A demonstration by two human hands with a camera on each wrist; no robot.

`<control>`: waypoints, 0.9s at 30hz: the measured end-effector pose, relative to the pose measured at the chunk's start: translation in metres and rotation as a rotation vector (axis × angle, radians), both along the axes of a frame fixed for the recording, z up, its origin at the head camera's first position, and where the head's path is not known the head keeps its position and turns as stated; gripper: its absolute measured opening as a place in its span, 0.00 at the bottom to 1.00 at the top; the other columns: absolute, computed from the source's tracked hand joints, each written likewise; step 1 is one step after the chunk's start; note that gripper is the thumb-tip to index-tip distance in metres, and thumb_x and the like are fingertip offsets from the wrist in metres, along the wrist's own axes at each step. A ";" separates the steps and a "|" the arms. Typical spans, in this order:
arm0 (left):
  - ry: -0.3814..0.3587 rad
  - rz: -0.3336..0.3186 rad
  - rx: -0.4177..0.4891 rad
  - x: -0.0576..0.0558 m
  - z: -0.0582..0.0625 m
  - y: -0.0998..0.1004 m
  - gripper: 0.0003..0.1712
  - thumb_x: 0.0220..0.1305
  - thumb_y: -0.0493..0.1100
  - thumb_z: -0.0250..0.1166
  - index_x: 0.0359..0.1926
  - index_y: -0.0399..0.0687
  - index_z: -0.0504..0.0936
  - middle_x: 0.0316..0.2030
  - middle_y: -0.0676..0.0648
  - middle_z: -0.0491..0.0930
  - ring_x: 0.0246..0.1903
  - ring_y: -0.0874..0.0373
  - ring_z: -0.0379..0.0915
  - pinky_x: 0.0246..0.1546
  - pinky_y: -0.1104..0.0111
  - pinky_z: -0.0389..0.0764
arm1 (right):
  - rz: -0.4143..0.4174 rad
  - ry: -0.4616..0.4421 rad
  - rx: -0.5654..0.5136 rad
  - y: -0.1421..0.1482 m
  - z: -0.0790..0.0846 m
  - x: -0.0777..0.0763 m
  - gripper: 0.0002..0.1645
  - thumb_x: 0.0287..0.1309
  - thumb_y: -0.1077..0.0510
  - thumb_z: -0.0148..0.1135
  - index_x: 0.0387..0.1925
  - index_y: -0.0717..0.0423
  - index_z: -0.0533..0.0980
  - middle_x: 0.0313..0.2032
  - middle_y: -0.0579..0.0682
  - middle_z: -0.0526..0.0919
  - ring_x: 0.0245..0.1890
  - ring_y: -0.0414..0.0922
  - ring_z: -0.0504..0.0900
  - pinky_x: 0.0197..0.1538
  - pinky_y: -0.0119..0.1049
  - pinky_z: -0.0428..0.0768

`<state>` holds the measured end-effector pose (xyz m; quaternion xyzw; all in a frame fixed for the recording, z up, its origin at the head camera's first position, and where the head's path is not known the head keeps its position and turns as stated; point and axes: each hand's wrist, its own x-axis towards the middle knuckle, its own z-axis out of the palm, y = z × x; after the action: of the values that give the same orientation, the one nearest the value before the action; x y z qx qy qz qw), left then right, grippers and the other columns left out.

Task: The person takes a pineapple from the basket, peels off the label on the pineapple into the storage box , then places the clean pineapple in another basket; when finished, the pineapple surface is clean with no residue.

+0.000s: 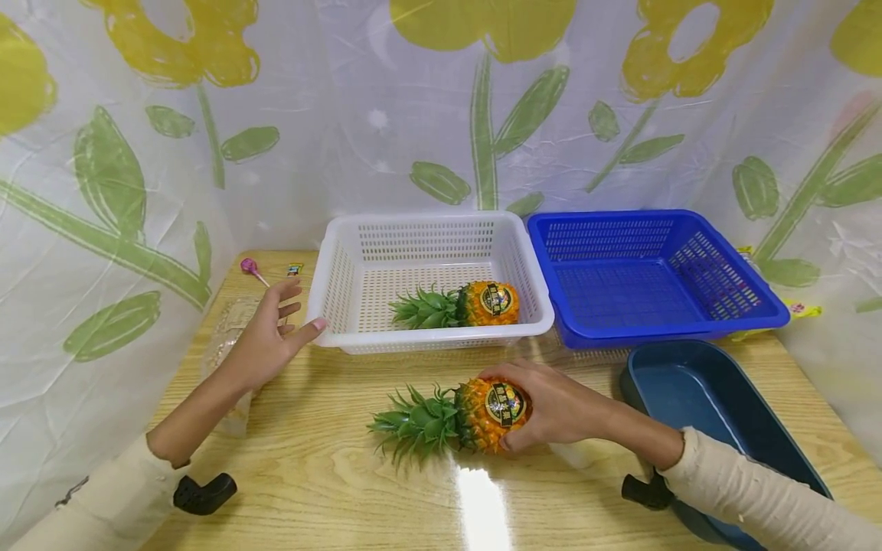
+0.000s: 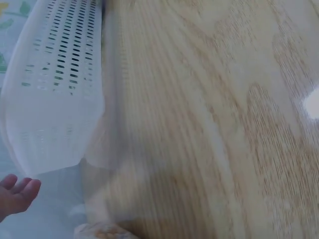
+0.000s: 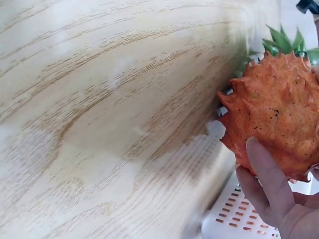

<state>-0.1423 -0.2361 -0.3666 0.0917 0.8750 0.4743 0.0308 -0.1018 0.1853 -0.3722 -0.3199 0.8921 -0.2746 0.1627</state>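
My right hand grips the orange body of a toy-like pineapple with a round black label, in front of the white basket. Its green leafy crown points left. In the right wrist view, the spiky orange base of the pineapple shows close up, with fingers curled round it. A second, similar pineapple lies inside the white basket, crown also to the left. My left hand is beside the basket's front left corner, fingers spread and relaxed, thumb at the rim; whether it touches is unclear.
A blue basket stands right of the white one, with a dark teal basin in front of it. At the left are a purple lollipop, a small wrapped sweet and a clear plastic bag. Colourful packets peek out beside the blue basket.
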 end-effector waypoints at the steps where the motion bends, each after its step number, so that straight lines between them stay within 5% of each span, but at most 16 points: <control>1: 0.021 0.011 -0.001 0.001 0.001 0.000 0.52 0.71 0.55 0.62 0.80 0.47 0.39 0.77 0.36 0.48 0.73 0.30 0.50 0.67 0.35 0.58 | -0.001 0.001 -0.002 0.000 0.000 0.000 0.49 0.41 0.49 0.77 0.68 0.43 0.69 0.54 0.45 0.76 0.44 0.39 0.78 0.41 0.31 0.80; 7: 0.180 0.033 0.033 0.010 0.010 0.006 0.46 0.70 0.47 0.64 0.78 0.45 0.46 0.74 0.39 0.55 0.71 0.34 0.56 0.65 0.38 0.61 | -0.002 0.005 0.003 0.000 0.000 0.000 0.49 0.41 0.50 0.77 0.69 0.42 0.69 0.55 0.45 0.76 0.45 0.40 0.77 0.41 0.32 0.80; 14: 0.352 -0.047 0.050 0.027 0.020 0.030 0.43 0.66 0.36 0.66 0.76 0.49 0.55 0.71 0.46 0.62 0.69 0.43 0.63 0.61 0.75 0.63 | -0.003 -0.004 -0.002 0.001 0.000 0.000 0.50 0.40 0.50 0.77 0.69 0.41 0.68 0.54 0.44 0.75 0.44 0.39 0.78 0.42 0.32 0.80; 22: 0.389 -0.175 0.067 0.042 0.019 0.053 0.43 0.63 0.32 0.67 0.75 0.50 0.58 0.70 0.48 0.64 0.67 0.49 0.65 0.63 0.75 0.67 | -0.003 -0.009 -0.005 0.001 -0.002 0.000 0.50 0.40 0.50 0.78 0.69 0.40 0.68 0.54 0.43 0.74 0.44 0.38 0.78 0.42 0.31 0.80; 27: 0.347 -0.222 0.061 0.050 0.019 0.063 0.44 0.63 0.34 0.68 0.75 0.57 0.58 0.70 0.50 0.64 0.68 0.52 0.65 0.64 0.72 0.67 | -0.006 -0.019 -0.016 0.001 -0.002 -0.001 0.50 0.40 0.50 0.78 0.69 0.40 0.68 0.54 0.44 0.74 0.44 0.39 0.78 0.42 0.31 0.80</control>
<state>-0.0923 -0.1728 -0.3478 0.2687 0.8369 0.4714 -0.0712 -0.1024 0.1867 -0.3745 -0.3160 0.8891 -0.2854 0.1679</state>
